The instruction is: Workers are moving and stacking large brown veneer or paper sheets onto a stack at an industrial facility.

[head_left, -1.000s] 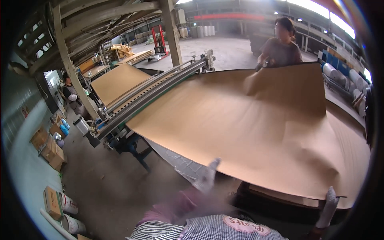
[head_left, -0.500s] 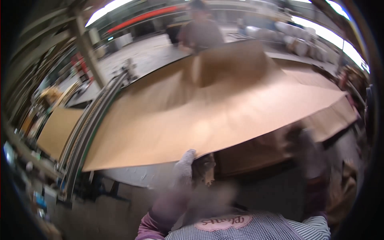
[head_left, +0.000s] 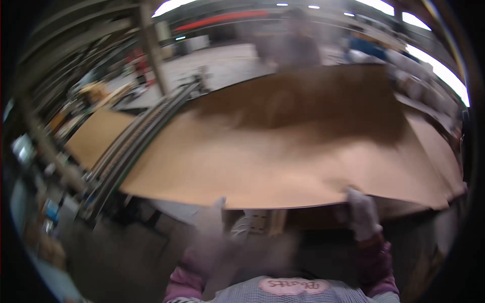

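A large, thin, flexible brown sheet (head_left: 262, 171) spreads before me, its far part lifted into a dark, shaded bulge. I cannot tell whether it is paper or wood veneer. Both of my hands wear pale gloves. My left hand (head_left: 212, 214), smeared by motion, pinches the sheet's near edge left of the middle, fingertips at the rim. Further right, my right hand (head_left: 362, 214) grips the same edge, thumb on top and the other fingers hidden underneath. At the far side stands a blurred person (head_left: 298, 48) behind the raised part; that person's hands are not distinct.
A long dark rail-like machine part (head_left: 146, 139) runs along the sheet's left end. Beyond it lies another tan sheet (head_left: 103, 134). More brown sheet material (head_left: 318, 217) shows below the near edge. A post (head_left: 151, 50) stands at the far left, and pale rolls (head_left: 414, 83) at the far right.
My right hand has come from beyond the edge onto the sheet and taken hold of it. The far part of the sheet has risen into a wider bulge. The view has swung left.
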`<state>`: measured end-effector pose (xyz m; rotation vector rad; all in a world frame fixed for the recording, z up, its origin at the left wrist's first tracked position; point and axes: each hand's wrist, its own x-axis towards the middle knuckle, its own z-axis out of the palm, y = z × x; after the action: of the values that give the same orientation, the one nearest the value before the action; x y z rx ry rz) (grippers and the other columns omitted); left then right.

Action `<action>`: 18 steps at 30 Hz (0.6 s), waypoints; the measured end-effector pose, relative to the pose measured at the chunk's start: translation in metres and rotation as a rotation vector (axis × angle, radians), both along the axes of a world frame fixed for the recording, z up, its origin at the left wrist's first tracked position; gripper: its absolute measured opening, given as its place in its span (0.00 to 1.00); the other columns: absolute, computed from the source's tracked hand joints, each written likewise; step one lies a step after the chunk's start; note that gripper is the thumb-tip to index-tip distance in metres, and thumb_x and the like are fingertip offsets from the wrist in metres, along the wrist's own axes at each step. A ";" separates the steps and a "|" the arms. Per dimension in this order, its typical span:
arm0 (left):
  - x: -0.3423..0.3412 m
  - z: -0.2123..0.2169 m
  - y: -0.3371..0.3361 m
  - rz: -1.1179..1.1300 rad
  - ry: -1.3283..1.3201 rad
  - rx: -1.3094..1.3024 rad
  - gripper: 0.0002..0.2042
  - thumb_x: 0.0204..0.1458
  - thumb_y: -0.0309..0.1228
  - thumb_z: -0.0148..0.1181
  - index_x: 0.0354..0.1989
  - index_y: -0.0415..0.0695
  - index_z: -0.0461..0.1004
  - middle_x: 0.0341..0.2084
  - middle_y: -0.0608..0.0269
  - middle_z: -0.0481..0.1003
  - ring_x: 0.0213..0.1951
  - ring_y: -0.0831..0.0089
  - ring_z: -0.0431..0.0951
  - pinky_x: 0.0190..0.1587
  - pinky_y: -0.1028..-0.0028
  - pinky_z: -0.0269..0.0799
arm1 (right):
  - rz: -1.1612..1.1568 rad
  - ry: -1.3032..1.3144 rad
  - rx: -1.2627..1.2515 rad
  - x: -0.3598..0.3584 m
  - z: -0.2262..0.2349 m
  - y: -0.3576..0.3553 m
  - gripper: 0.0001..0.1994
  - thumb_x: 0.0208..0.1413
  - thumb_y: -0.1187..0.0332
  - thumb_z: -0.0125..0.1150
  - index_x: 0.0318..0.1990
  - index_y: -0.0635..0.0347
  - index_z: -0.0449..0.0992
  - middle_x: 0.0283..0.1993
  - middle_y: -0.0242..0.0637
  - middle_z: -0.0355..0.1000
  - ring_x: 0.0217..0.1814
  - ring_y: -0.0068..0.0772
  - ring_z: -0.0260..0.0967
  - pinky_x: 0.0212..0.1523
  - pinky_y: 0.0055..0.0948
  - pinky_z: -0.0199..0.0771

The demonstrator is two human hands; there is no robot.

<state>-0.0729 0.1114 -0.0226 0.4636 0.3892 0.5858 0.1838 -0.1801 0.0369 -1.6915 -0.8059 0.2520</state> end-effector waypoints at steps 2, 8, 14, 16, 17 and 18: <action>-0.046 -0.063 0.067 0.438 0.640 0.488 0.20 0.53 0.38 0.56 0.47 0.33 0.73 0.41 0.53 0.76 0.39 0.67 0.77 0.42 0.66 0.74 | 0.057 0.335 0.097 -0.021 0.053 -0.001 0.16 0.65 0.55 0.47 0.31 0.54 0.73 0.15 0.23 0.62 0.14 0.14 0.59 0.14 0.15 0.57; -0.107 -0.122 0.176 0.736 1.264 0.388 0.21 0.44 0.35 0.66 0.42 0.31 0.75 0.41 0.49 0.78 0.42 0.65 0.77 0.46 0.68 0.73 | 0.037 0.222 0.097 0.019 0.079 -0.034 0.15 0.62 0.53 0.49 0.41 0.54 0.73 0.15 0.22 0.61 0.12 0.14 0.55 0.12 0.16 0.49; -0.073 -0.141 0.195 0.678 1.365 0.354 0.23 0.41 0.38 0.67 0.44 0.35 0.75 0.45 0.47 0.77 0.46 0.59 0.78 0.48 0.68 0.73 | -0.055 0.143 0.133 0.082 0.123 -0.060 0.15 0.64 0.55 0.47 0.36 0.57 0.72 0.14 0.28 0.63 0.08 0.18 0.54 0.08 0.18 0.51; -0.080 -0.154 0.211 0.522 1.501 0.474 0.21 0.45 0.43 0.62 0.42 0.38 0.77 0.45 0.48 0.77 0.47 0.56 0.77 0.48 0.65 0.73 | -0.071 0.183 0.180 0.103 0.134 -0.067 0.13 0.64 0.56 0.48 0.36 0.54 0.72 0.12 0.25 0.60 0.07 0.17 0.50 0.06 0.18 0.47; -0.087 -0.160 0.213 0.523 1.505 0.470 0.21 0.45 0.43 0.62 0.42 0.38 0.77 0.45 0.48 0.77 0.47 0.56 0.77 0.48 0.65 0.73 | -0.036 0.184 0.210 0.110 0.139 -0.066 0.13 0.63 0.56 0.48 0.35 0.53 0.72 0.12 0.23 0.59 0.06 0.16 0.49 0.06 0.19 0.46; -0.085 -0.168 0.215 0.457 1.565 0.553 0.21 0.46 0.45 0.58 0.41 0.39 0.77 0.45 0.48 0.77 0.47 0.54 0.77 0.48 0.64 0.73 | -0.069 0.172 0.174 0.118 0.143 -0.071 0.13 0.63 0.55 0.48 0.32 0.51 0.72 0.11 0.23 0.58 0.06 0.15 0.48 0.06 0.19 0.44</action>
<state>-0.1577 0.3261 -0.1907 1.3629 1.8847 0.6724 0.3020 -0.2512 0.1797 -1.5091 -0.6222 0.2683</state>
